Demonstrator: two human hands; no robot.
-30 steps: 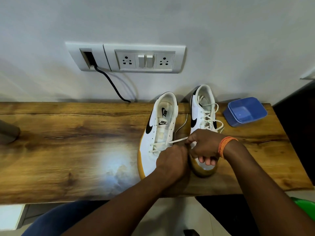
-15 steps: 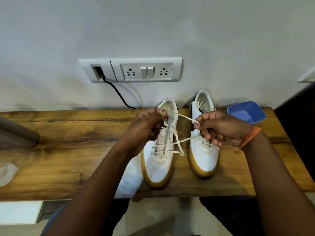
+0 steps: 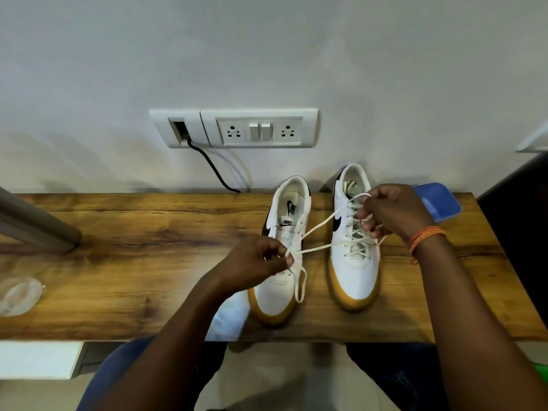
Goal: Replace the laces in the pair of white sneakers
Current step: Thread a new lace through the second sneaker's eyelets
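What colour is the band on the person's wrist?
Orange; the band on the right wrist shows clearly in the head view.

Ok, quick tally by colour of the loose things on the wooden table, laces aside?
White: 2, the left white sneaker with gum sole and the right white sneaker with gum sole.
Blue: 1, the blue plastic container.
Clear: 1, the clear plastic piece.
Total: 4.

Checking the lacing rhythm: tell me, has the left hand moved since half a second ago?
Yes. The left hand has dropped from the left sneaker's collar toward its toe, nearer the table's front edge, pinching the lace.
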